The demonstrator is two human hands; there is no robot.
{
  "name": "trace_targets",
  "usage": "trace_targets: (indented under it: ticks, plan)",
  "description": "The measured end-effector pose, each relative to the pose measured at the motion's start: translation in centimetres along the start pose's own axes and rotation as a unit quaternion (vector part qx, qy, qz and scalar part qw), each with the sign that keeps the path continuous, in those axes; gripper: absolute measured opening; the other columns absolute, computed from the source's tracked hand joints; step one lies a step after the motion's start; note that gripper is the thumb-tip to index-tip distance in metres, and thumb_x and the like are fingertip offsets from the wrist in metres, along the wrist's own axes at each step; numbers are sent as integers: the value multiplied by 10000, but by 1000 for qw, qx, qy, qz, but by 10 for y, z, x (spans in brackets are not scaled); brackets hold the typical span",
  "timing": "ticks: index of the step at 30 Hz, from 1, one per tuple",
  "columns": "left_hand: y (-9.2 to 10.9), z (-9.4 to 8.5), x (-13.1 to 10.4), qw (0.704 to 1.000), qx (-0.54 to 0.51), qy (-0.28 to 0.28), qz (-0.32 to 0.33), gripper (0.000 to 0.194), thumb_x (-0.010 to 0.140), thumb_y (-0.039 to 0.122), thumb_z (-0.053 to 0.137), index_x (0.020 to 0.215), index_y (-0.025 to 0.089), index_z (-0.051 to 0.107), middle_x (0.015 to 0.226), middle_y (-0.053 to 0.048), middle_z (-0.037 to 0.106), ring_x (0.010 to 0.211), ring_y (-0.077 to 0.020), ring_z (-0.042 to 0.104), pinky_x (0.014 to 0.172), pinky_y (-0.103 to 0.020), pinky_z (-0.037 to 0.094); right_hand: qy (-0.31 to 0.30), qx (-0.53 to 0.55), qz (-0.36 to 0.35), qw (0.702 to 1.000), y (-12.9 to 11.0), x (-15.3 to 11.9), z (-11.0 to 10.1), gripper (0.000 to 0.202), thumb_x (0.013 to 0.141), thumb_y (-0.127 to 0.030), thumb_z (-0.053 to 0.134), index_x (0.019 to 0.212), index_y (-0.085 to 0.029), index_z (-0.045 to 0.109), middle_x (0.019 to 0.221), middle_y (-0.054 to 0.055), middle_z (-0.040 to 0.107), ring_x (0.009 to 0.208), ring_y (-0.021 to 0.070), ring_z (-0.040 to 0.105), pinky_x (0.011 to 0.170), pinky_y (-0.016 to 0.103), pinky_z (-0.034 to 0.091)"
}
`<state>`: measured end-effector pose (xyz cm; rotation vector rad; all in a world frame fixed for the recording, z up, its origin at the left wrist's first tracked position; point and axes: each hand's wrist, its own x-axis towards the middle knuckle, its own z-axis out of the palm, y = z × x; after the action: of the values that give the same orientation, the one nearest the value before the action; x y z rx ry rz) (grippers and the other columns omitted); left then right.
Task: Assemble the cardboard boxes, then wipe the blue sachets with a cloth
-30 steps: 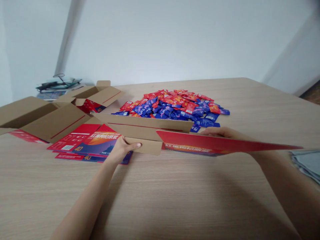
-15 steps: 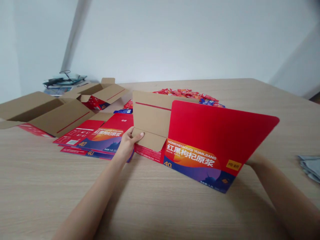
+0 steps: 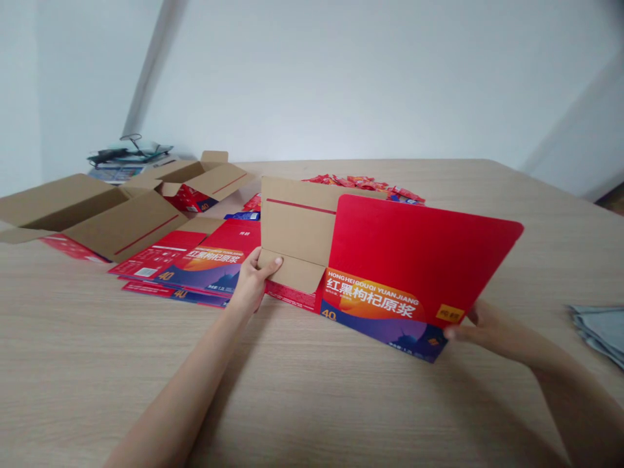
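Observation:
A red and blue cardboard box (image 3: 380, 286) stands partly unfolded in front of me, its printed side facing me and its bare brown inner flaps showing at the left. My left hand (image 3: 253, 276) grips the box's left end, thumb over the small brown flap and fingers hidden behind. At the lower right edge of the printed panel is my right hand (image 3: 475, 328), thumb on the front, other fingers mostly out of sight behind the panel. Flat folded boxes (image 3: 195, 266) lie stacked just left of my left hand.
Two opened boxes, a near one (image 3: 121, 224) and a farther one (image 3: 209, 182), stand at the left. Red and blue sachets (image 3: 361, 182) are heaped behind the held box. A grey cloth (image 3: 597, 331) lies at the right of the table (image 3: 312, 403). Clutter (image 3: 129, 159) sits back left.
My right hand has come into view from behind the panel, its thumb now on the front edge. The box's right end has shifted left and slightly up. My left hand keeps its grip.

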<state>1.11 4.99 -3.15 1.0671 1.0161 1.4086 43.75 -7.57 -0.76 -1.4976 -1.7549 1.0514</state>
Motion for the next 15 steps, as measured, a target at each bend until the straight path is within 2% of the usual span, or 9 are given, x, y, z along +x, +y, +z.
trace_targets:
  ticks: [2,5,7,11,15]
  plan:
    - [0,0,-2,1000,-8,-3,2,615,573,379,951,1071,167,659,1096,-88,774,993,-264,741,871,-336,581,44,3,27,999,-3,5,14,503,792,-606,730,1107,-218,788,1315,149,707,1206,342,672,995,424,569]
    - [0,-1,-4,1000,-17,-3,4,619,593,371,944,1097,166,649,1122,-93,770,994,-261,742,867,-333,585,104,-7,20,994,0,9,28,551,828,-630,681,1155,-195,769,1212,151,753,1095,365,717,941,492,602]
    - [0,-2,-5,1000,-18,-2,3,623,601,366,940,1113,166,646,1145,-98,765,1005,-262,741,879,-337,585,108,7,15,994,2,8,32,541,850,-636,653,1128,-188,773,1145,141,776,1034,358,737,896,485,623]
    - [-2,-4,-6,1000,-23,-16,6,610,622,341,934,1130,169,644,1152,-98,765,1006,-254,743,870,-314,586,94,9,12,995,0,4,32,545,868,-639,629,1150,-193,761,1146,126,779,1011,336,747,849,446,641]
    - [-1,-5,-7,999,-43,-31,8,606,652,319,923,1163,173,632,1167,-97,761,1009,-245,743,877,-312,589,139,-102,-4,985,-9,2,22,506,837,-621,668,1127,-215,753,1174,116,769,1050,344,731,872,466,635]
